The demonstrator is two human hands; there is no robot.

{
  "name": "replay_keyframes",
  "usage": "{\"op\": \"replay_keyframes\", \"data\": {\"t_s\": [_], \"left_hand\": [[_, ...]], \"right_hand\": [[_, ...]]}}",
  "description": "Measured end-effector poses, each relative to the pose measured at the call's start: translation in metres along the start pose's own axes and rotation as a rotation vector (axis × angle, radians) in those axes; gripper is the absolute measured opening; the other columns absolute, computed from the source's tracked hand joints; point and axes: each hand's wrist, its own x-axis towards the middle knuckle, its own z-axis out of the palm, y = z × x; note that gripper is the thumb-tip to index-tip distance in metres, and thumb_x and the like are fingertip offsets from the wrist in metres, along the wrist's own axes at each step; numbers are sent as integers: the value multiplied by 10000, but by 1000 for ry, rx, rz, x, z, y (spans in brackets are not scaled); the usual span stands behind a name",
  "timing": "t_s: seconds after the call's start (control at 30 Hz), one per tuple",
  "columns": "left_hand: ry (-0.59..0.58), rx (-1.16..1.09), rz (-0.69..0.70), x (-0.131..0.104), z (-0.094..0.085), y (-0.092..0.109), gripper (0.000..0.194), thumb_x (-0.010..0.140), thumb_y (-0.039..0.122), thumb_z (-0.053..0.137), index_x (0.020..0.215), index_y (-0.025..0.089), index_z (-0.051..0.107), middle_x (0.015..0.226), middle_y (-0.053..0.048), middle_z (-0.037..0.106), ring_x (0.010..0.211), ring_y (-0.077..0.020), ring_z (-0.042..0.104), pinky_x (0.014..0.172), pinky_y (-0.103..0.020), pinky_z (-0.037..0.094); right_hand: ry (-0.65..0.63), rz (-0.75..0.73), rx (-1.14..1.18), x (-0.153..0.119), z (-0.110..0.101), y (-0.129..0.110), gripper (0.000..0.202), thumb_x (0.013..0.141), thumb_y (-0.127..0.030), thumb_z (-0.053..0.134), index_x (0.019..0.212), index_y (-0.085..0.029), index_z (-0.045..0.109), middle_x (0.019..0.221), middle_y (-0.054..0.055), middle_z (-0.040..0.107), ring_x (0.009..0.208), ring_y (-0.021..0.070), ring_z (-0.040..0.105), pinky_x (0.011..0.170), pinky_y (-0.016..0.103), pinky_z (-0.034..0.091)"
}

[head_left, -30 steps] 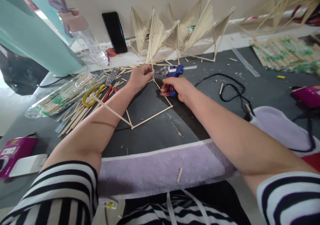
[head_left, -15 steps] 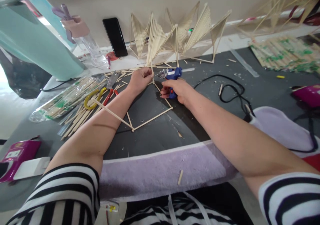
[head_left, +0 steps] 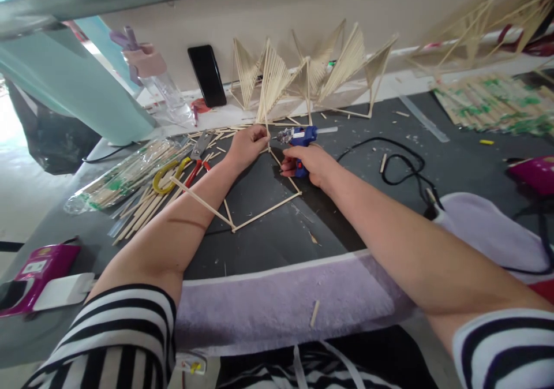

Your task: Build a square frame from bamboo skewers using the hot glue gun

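My left hand (head_left: 249, 146) pinches an upright wooden stick (head_left: 267, 124) at the far corner of a stick frame (head_left: 266, 210) lying on the dark table. My right hand (head_left: 305, 161) is wrapped round a blue glue gun (head_left: 305, 136), its nozzle pointing left at the base of that stick. A clear glue stick juts from the gun's back end. From the frame's near corner another stick (head_left: 203, 204) rises to the left, over my left forearm. Whether the nozzle touches the joint is too small to tell.
Finished stick structures (head_left: 285, 83), a black phone (head_left: 208, 76) and a bottle (head_left: 162, 89) stand along the wall. Loose sticks, yellow-handled scissors (head_left: 162, 181) and red-handled pliers (head_left: 193, 175) lie left. A black cord (head_left: 402, 164) curls at the right; a lilac cloth (head_left: 281, 296) covers the front edge.
The whole view has shifted, so things appear slightly lower. Both hands keep the same holds on the stick and the glue gun, with hardly any movement relative to the frame.
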Motion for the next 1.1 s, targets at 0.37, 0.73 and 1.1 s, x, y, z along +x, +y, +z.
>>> {"op": "replay_keyframes", "data": {"t_s": [0.37,0.73,1.1], "left_hand": [[-5,-33,-11,0,0,-1,60,754,249,570,740,199,600,657,14,596,639,-140,536,652,-281,437],[-7,-30,19,0,0,1,70,765,245,582,712,199,585,630,16,584,626,-136,529,642,-277,437],[-11,-20,7,0,-1,3,72,775,238,586,717,195,591,644,15,591,646,-144,545,655,-283,445]], "right_hand": [[-1,-4,-2,1,-1,2,136,812,-115,608,692,-165,571,591,21,615,528,147,621,543,299,598],[0,-13,-6,1,0,2,136,797,-114,610,680,-168,568,593,20,615,539,144,618,541,300,601],[-5,-13,-15,2,0,3,149,805,-116,608,677,-177,563,596,18,616,540,139,615,564,303,606]]}}
